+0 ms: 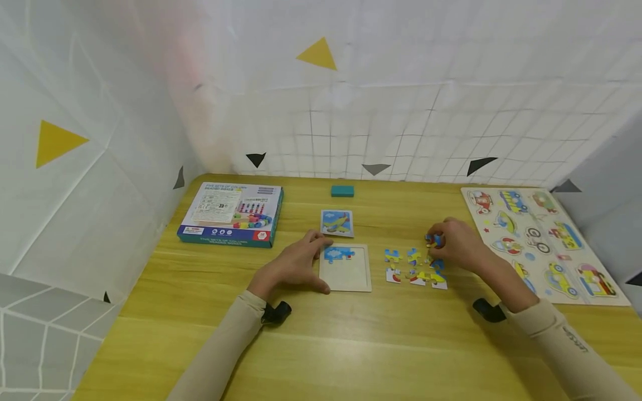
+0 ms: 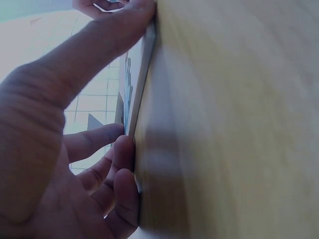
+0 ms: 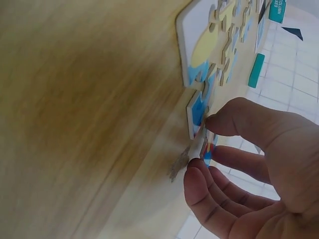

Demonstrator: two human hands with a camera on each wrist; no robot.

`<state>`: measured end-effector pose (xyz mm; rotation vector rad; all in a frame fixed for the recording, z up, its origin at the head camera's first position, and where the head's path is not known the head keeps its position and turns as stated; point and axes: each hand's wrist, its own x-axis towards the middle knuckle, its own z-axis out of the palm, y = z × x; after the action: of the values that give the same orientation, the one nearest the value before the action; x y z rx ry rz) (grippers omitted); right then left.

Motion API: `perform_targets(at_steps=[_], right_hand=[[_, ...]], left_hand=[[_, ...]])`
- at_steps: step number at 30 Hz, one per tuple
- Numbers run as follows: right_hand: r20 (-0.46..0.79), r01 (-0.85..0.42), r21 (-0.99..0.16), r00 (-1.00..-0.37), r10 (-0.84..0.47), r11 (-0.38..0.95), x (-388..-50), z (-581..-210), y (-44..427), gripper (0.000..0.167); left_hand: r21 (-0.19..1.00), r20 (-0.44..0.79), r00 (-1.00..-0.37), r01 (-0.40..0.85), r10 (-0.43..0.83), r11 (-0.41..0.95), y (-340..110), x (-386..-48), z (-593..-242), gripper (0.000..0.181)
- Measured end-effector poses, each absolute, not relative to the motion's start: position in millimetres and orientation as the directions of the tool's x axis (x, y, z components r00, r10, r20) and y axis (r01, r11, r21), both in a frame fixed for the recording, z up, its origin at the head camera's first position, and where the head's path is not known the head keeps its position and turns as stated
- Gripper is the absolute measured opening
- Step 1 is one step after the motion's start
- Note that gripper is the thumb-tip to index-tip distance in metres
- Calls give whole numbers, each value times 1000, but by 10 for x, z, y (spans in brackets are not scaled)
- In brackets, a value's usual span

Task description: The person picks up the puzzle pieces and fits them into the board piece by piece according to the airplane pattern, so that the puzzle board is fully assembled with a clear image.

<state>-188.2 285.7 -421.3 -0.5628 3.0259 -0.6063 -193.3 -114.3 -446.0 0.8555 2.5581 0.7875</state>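
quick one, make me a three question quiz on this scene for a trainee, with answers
1. True or false: in the head view, the joined pieces lie along the top of the tray, towards its left corner.
2. What does the card behind the tray show?
a) fish
b) plane
c) train
3. Which hand is at the loose pieces, and which is at the tray?

Key:
1. True
2. b
3. Right hand at the pieces; left hand at the tray

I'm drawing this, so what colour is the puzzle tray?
Pale cream. The tray shows best in the head view.
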Motion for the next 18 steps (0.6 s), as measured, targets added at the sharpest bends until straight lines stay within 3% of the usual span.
perform_targets(at_steps=[18], right_hand=[[134,-388,-377,-921,-365,841,-1871,-4152,2800,26]], left_hand=[[593,-111,-763,463,636,659,-1161,-1946,-4487,109]])
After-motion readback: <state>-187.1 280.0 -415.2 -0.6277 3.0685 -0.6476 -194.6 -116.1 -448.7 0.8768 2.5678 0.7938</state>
